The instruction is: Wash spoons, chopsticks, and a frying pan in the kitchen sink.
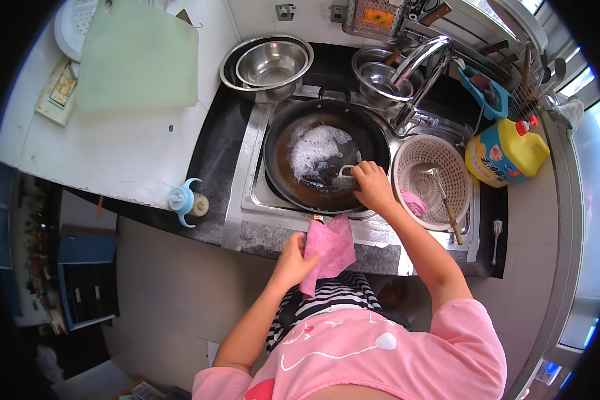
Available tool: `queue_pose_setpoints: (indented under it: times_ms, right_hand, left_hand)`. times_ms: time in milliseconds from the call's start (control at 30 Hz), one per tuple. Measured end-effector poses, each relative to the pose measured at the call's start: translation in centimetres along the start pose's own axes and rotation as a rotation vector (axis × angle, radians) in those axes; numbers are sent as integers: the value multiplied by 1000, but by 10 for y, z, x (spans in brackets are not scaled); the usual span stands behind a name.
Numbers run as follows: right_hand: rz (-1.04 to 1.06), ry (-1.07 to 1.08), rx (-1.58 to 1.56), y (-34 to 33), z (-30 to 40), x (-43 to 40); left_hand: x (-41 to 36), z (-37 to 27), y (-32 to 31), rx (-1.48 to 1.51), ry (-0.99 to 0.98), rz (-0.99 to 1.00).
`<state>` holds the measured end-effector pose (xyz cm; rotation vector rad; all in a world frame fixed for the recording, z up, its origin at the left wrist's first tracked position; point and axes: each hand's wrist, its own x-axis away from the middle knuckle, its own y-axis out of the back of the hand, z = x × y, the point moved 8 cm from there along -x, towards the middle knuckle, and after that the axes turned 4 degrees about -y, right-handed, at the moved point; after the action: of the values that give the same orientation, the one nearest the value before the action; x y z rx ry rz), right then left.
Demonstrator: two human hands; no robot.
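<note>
A black wok rests over the sink, with white suds and brownish liquid in its bottom. My right hand reaches over its near right rim and grips a small scrubber with a light loop-shaped handle. The scrubber's working end is partly hidden and blurred. In front of the wok, my left hand holds a pink cloth between thumb and fingers. The cloth hangs over the counter edge and covers most of the wok's handle.
On the right stand a beige colander holding a ladle and pink cloth, and a yellow detergent jug. The faucet arches above steel bowls. More bowls, a baby bottle and a green cutting board are leftward.
</note>
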<state>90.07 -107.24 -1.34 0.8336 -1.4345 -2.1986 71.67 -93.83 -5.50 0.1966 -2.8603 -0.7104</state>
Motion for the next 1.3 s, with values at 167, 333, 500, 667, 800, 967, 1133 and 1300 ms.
queue_pose_setpoints:
  times_ms: [167,333,500,667,800,967,1133,1300]
  right_hand:
    - [69,185,136,-26,10,10]
    - [564,-71,-92,-66,-9,4]
    - [277,-165,221,-84,-30,-18]
    - [154,-443,203,-128,-104,-60]
    - [-118,-403,-109,-124,-82,-128]
    - [140,27,-455,-157,24,-120]
    - [701,23,-160,-118,-15,-21]
    - [243,-147,191,-100,-99,-73]
  left_hand:
    - [-19,25,-58,848,496,334]
    - [-11,31,-62,1050,557,291]
    - [25,50,-78,1273,702,352]
    - [20,37,-80,1106,631,350]
    - [20,34,-76,1050,684,388]
    - [19,48,-74,885,586,283]
    - [15,49,-69,800,538,224]
    - [19,41,-80,1102,641,322]
